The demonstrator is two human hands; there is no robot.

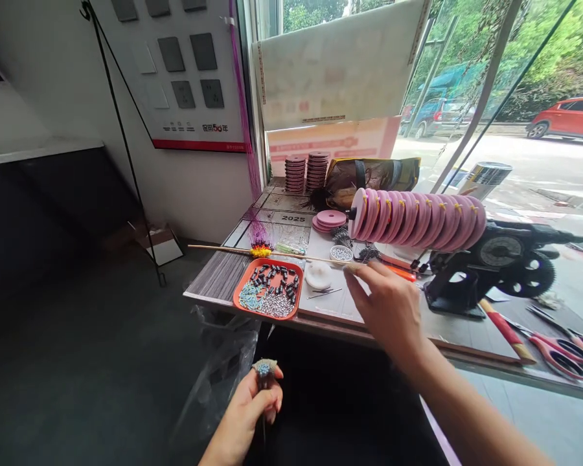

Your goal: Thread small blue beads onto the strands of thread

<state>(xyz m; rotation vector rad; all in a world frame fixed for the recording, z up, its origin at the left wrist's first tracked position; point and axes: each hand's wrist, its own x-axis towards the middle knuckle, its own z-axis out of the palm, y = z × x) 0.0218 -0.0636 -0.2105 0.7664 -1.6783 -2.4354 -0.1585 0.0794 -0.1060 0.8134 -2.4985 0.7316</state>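
Observation:
My left hand (258,398) is low in front of the table, its fingers wrapped round a thin dark stick topped by a small cluster of pale blue beads (265,369). My right hand (386,298) reaches over the table, fingers bent, thumb and forefinger close together near the end of a long thin wooden stick (315,260); whether they touch it is too small to tell. Beside that hand are a white round pad (318,275) and a small dish of silvery beads (341,253). An orange tray (236,299) holds black, turquoise and silvery pieces.
A hand-cranked machine (498,259) carrying a row of pink discs (418,219) stands right of centre. Scissors (558,349) lie at the right. Pink spools (295,175) stand at the back. Purple threads (245,116) hang down to an orange-yellow bundle (261,250).

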